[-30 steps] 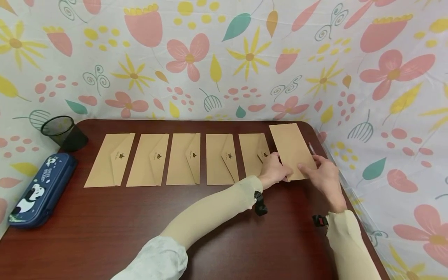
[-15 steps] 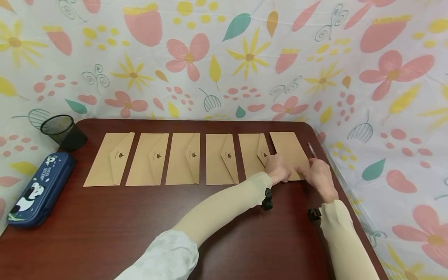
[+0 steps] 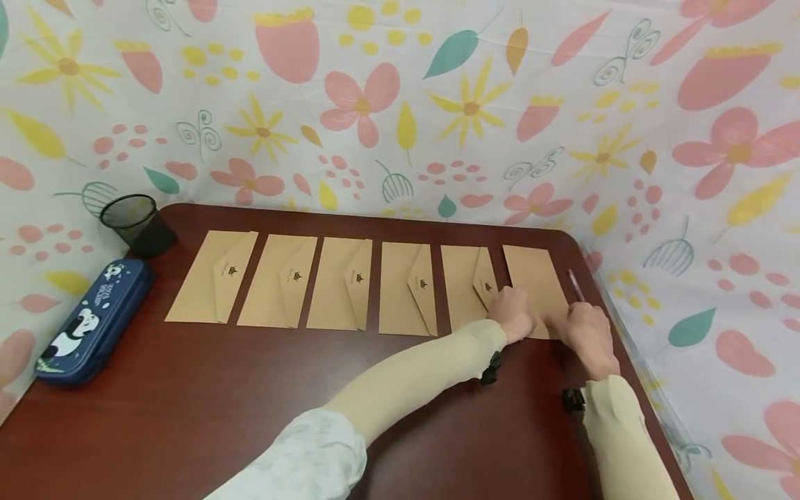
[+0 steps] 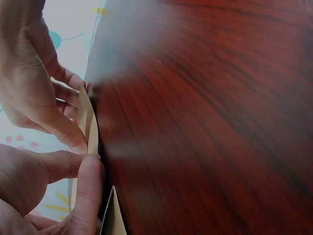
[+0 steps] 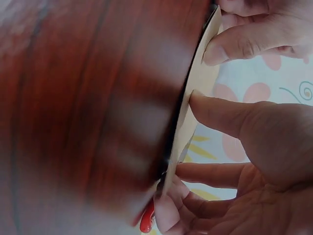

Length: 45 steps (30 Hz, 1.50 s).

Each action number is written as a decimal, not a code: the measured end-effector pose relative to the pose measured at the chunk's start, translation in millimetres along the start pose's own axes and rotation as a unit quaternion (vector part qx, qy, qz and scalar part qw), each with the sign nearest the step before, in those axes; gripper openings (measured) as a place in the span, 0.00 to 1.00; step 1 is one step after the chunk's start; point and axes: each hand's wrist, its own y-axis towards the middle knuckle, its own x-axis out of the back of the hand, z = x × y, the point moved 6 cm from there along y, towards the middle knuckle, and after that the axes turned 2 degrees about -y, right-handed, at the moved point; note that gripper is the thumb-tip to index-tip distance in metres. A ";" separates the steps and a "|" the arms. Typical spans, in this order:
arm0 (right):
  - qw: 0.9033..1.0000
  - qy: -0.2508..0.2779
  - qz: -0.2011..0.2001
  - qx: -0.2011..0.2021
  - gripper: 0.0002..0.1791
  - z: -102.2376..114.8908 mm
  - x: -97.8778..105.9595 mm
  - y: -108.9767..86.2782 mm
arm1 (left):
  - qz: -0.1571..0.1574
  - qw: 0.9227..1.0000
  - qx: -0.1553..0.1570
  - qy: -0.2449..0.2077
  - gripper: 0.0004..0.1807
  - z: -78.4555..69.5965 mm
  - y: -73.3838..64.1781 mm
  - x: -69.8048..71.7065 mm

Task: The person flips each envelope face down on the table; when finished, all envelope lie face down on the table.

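A plain brown envelope (image 3: 534, 274) lies at the right end of a row of like envelopes, its printed flap not showing. At its near left corner my left hand (image 3: 512, 314) pinches the edge, thumb and index finger meeting on the paper in the left wrist view. My right hand (image 3: 587, 337) holds the near right corner; in the right wrist view its thumb (image 5: 215, 110) is on the paper's face, with the fingers along the edge. Left of it, the neighbouring envelope (image 3: 462, 288), with a flap and crown print, is partly covered by my left hand.
Several flapped envelopes, such as the leftmost envelope (image 3: 200, 285), line the back of the dark wooden table (image 3: 250, 403). A thin pen-like stick (image 3: 575, 285) lies beyond my right hand. On the left stand a black mesh cup (image 3: 150, 232) and a blue panda pencil case (image 3: 94, 323).
The right-end envelope has come down from a raised position to lie level with the row. Both hands stay at its near corners. The head view has turned slightly.
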 end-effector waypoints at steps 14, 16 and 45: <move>0.997 0.033 -0.072 0.026 0.31 24.0 -2.0 -12.4 | -0.044 0.998 -0.041 -0.014 0.18 -14.2 -73.6 59.7; 0.996 0.045 -0.071 0.027 0.33 37.1 -1.5 -13.8 | -0.049 0.998 -0.039 -0.027 0.16 -12.1 -84.1 75.8; 0.994 -0.009 0.068 0.087 0.21 112.6 -48.3 -12.3 | -0.067 0.990 0.025 -0.125 0.14 110.8 -111.8 118.2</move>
